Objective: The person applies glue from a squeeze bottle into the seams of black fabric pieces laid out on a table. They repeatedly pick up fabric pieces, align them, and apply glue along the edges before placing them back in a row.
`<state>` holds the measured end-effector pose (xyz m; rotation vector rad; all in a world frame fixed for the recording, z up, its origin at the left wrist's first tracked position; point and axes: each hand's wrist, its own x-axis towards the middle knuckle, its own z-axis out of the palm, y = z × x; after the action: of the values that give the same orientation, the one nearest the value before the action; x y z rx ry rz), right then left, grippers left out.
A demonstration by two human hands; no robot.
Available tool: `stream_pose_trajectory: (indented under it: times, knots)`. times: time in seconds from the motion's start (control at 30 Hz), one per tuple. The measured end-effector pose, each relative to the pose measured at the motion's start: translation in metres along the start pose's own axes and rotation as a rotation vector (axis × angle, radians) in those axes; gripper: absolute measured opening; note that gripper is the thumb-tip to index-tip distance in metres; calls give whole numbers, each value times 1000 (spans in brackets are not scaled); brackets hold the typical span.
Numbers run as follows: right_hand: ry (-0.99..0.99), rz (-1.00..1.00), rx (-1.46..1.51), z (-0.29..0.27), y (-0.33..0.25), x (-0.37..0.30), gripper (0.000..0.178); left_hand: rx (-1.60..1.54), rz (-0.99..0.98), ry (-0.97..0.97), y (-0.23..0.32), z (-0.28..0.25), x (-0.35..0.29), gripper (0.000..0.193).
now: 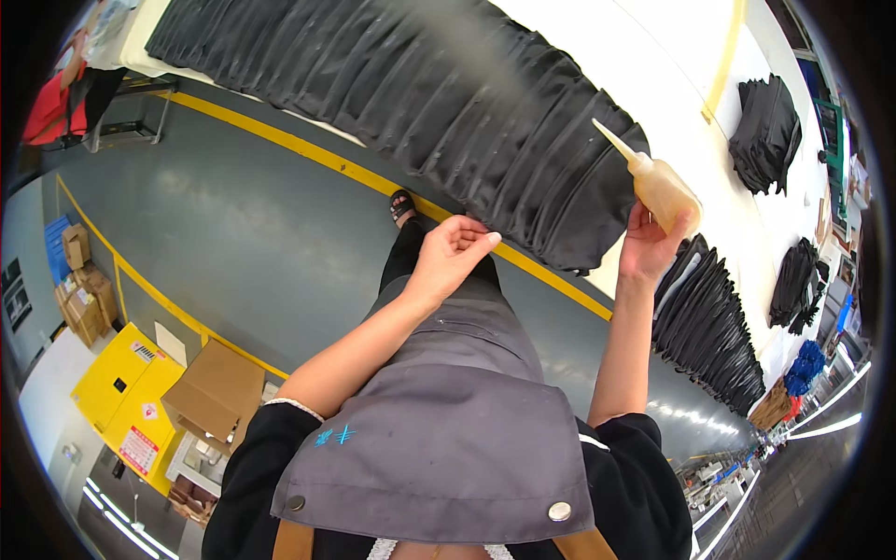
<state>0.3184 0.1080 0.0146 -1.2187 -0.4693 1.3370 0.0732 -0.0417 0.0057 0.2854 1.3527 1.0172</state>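
My right hand (655, 241) is closed around a translucent squeeze bottle (674, 194) filled with something yellowish. Its long pointed nozzle (613, 140) tilts up and to the left, over the right end of a long row of overlapping black fabric pieces (523, 154). At the near edge of that row, my left hand (455, 254) has its fingers curled in, with the thumb close to the index finger. Whether anything thin sits between those fingertips is hidden. Small pale specks dot some of the fabric pieces.
The fabric lies on a white table (667, 42). More black stacks (765, 135) stand at the right, with another fanned row (711, 327) nearer me. A yellow floor line (308, 149) runs along the table. A yellow cabinet (126, 392) and cardboard boxes (215, 387) are at left.
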Motion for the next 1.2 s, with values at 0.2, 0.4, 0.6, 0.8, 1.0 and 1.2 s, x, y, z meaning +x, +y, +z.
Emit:
stream_pose_trajectory:
  times: [0.2,0.4,0.6,0.8,1.0,1.2]
  knots:
    - [-63,-84,-153,11,0,31,60,-10,-4,194,-5,20,1,30]
    - [-124,-174,-196,27,4,50,51,-88,-3,279,-4,26,2,28]
    - [-131,-160,-229,31,3,65,54,-49,10,297,-7,25,5,25]
    - [-148,-138,-269,33,5,69,54,-74,19,281,-9,23,5,23]
    - [-160,-108,-339,31,6,67,52,-88,11,271,-7,23,5,22]
    - [-175,-85,-374,30,7,61,46,-94,2,267,-6,23,4,22]
